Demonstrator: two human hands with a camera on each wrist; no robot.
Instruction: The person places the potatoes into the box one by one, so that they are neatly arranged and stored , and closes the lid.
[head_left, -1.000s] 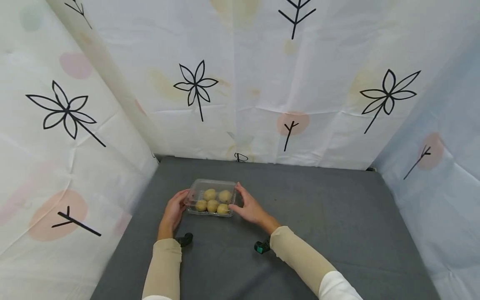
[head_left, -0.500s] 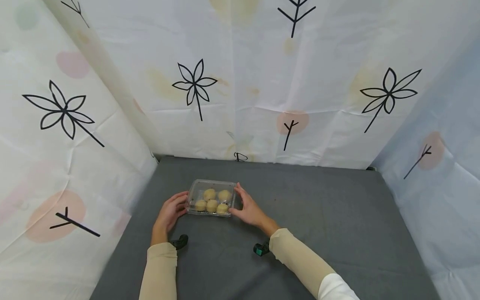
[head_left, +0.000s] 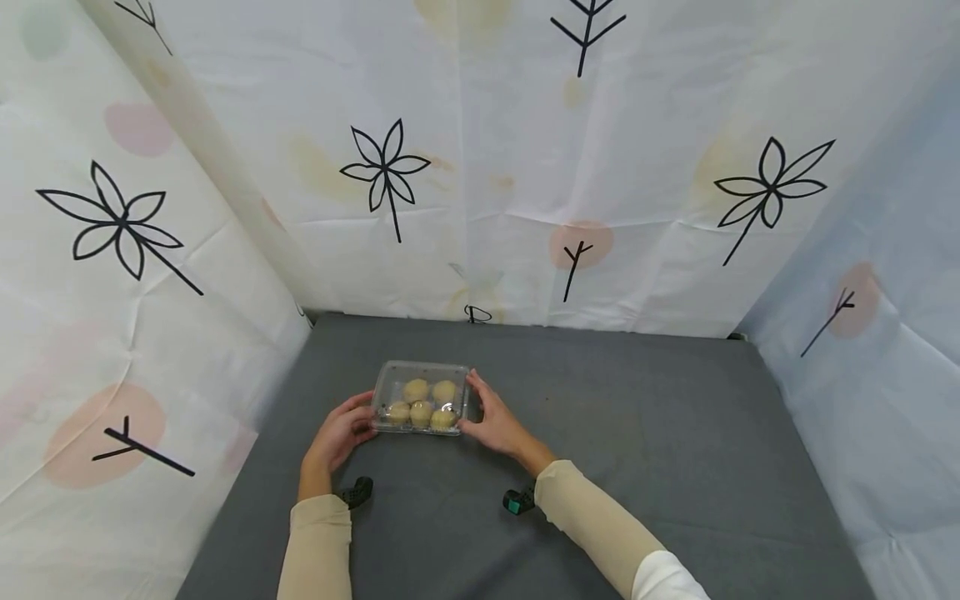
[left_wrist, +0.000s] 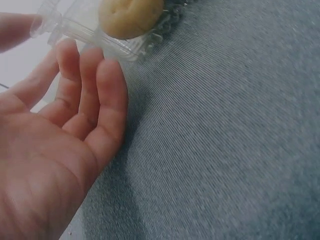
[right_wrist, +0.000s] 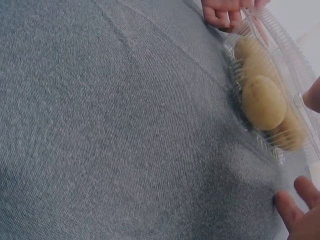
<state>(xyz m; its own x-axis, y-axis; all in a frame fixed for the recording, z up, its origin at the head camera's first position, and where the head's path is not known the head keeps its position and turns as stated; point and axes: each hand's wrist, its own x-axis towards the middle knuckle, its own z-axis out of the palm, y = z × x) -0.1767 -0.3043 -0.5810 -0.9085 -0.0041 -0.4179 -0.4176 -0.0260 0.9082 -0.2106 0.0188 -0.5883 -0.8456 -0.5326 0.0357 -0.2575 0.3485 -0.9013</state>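
Observation:
A clear plastic clamshell box (head_left: pixel 392 385) sits on the table left of centre in the head view, with several small potatoes (head_left: pixel 420 413) inside, seen through its lid. My left hand (head_left: pixel 339 432) holds the box's left end. In the left wrist view the thumb and forefinger meet at a clear corner (left_wrist: pixel 47 22), while the other fingers (left_wrist: pixel 111 90) bend loosely below. At the right end, my right hand (head_left: pixel 501 423) spans the side between thumb and forefinger. The right wrist view has one fingertip (right_wrist: pixel 313 97) against the lid and two fingers (right_wrist: pixel 287 207) apart from the box.
A grey cloth (head_left: pixel 637 433) covers the table. White printed curtains (head_left: pixel 517 167) rise behind it and along both sides. Dark straps or devices (head_left: pixel 356 492) sit at both wrists, below beige sleeves (head_left: pixel 600 517).
My left hand has shifted a little left and toward me along the box's left end. The box has barely moved, and the right hand stays at its right end.

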